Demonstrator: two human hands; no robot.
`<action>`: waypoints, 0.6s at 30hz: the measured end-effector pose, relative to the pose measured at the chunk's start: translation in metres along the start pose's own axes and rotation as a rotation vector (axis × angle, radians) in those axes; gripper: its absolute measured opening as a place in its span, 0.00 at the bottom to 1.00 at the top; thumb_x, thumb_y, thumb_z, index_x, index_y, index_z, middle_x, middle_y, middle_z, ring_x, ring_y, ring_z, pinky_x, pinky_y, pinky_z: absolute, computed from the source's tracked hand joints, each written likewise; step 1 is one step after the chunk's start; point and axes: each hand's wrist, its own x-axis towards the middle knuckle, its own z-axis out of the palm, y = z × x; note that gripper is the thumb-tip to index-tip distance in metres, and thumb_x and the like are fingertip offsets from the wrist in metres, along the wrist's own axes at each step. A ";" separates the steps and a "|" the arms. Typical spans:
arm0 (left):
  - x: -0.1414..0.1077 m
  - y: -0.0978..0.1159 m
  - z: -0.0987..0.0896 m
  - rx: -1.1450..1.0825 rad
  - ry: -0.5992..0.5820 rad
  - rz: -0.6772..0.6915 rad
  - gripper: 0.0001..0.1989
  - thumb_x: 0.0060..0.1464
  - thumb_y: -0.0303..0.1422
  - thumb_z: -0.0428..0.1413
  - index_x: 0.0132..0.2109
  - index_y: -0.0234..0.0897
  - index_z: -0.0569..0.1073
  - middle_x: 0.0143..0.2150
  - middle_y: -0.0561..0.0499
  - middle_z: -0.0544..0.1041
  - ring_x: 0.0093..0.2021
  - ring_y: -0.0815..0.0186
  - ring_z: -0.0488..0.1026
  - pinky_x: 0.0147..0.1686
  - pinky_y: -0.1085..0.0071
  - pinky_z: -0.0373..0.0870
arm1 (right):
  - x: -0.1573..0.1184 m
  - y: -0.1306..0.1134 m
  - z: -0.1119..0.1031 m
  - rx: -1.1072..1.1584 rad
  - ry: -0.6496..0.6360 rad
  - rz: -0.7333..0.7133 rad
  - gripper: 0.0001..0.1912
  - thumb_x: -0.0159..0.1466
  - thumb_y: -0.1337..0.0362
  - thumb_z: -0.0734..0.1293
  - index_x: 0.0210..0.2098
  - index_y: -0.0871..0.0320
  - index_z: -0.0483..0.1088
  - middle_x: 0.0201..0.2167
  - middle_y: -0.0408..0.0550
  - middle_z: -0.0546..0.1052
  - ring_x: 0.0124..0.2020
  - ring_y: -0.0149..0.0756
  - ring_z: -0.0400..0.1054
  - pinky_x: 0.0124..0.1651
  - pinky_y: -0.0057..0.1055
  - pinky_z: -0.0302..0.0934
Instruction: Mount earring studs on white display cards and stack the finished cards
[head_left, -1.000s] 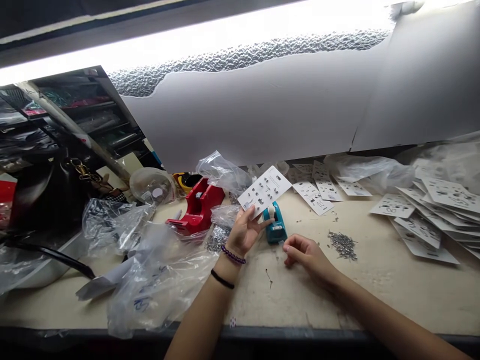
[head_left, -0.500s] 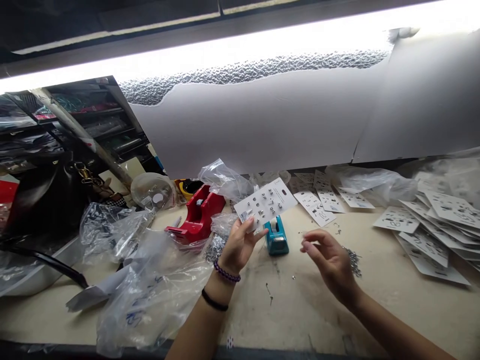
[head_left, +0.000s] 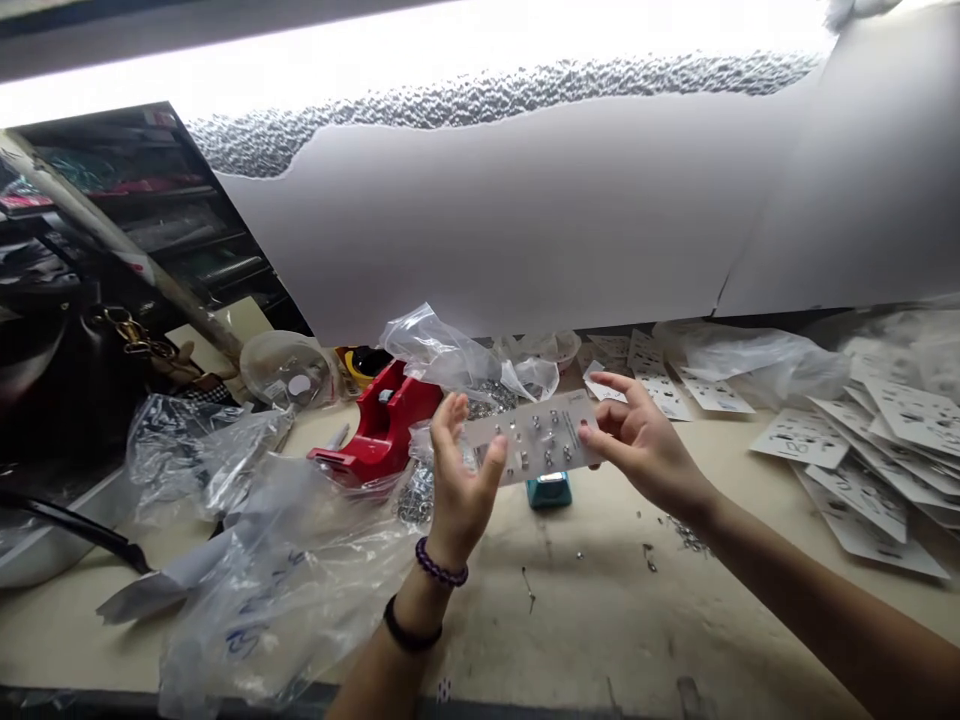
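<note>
A white card of small metal earrings (head_left: 536, 430) is held up, tilted, over the table. My right hand (head_left: 645, 445) grips its right end, the thumb on the front and fingers behind. Around the card's left end is my left hand (head_left: 465, 485), fingers spread and thumb overlapping the card's front; whether it touches the card I cannot tell. Below the card, a teal tape dispenser (head_left: 550, 492) is mostly hidden. Loose metal earring pieces (head_left: 649, 560) lie on the table below the right hand, with one longer piece (head_left: 529, 590) nearer me.
A red tape dispenser (head_left: 382, 425) stands left of the hands, among clear plastic bags (head_left: 300, 580). Stacked earring cards (head_left: 885, 450) spread over the right side. At the back left sits a clear round tub (head_left: 285, 365). A white board (head_left: 510, 240) rises behind the table.
My right hand has moved left and up and taken the card's right end. The left hand's fingers have spread at the other end. The card now hangs lower, covering more of the teal dispenser.
</note>
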 end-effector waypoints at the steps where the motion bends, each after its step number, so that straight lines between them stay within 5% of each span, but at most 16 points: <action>1: -0.001 0.001 -0.001 0.077 -0.025 0.109 0.30 0.41 0.27 0.61 0.53 0.42 0.63 0.56 0.47 0.62 0.59 0.59 0.54 0.59 0.64 0.48 | -0.002 0.001 0.001 -0.030 -0.021 -0.019 0.31 0.57 0.63 0.64 0.56 0.58 0.47 0.27 0.42 0.67 0.27 0.29 0.64 0.26 0.26 0.64; 3: -0.002 0.003 -0.004 0.207 -0.181 0.239 0.26 0.40 0.27 0.61 0.50 0.42 0.67 0.52 0.48 0.67 0.58 0.58 0.55 0.59 0.63 0.45 | -0.005 0.001 0.003 -0.091 -0.046 -0.064 0.28 0.58 0.64 0.63 0.56 0.57 0.49 0.26 0.41 0.66 0.26 0.27 0.63 0.25 0.25 0.62; 6: -0.003 0.001 -0.006 0.326 -0.384 0.259 0.19 0.43 0.29 0.60 0.45 0.43 0.72 0.44 0.48 0.73 0.50 0.56 0.63 0.58 0.58 0.44 | -0.008 -0.002 0.004 -0.168 -0.054 -0.115 0.26 0.59 0.65 0.62 0.54 0.56 0.50 0.25 0.40 0.66 0.24 0.27 0.62 0.25 0.25 0.60; 11: -0.005 -0.001 -0.004 0.358 -0.375 0.192 0.13 0.42 0.31 0.60 0.39 0.42 0.74 0.38 0.49 0.74 0.40 0.59 0.66 0.58 0.57 0.37 | -0.009 -0.003 0.007 -0.236 -0.061 -0.196 0.24 0.59 0.68 0.62 0.53 0.55 0.51 0.25 0.40 0.65 0.25 0.27 0.62 0.29 0.27 0.61; 18: -0.004 0.000 -0.004 0.347 -0.409 0.095 0.08 0.41 0.34 0.61 0.33 0.39 0.74 0.32 0.49 0.71 0.36 0.59 0.64 0.48 0.59 0.54 | -0.014 -0.002 0.012 -0.257 -0.045 -0.194 0.24 0.58 0.68 0.62 0.52 0.54 0.52 0.25 0.40 0.65 0.25 0.28 0.62 0.28 0.27 0.61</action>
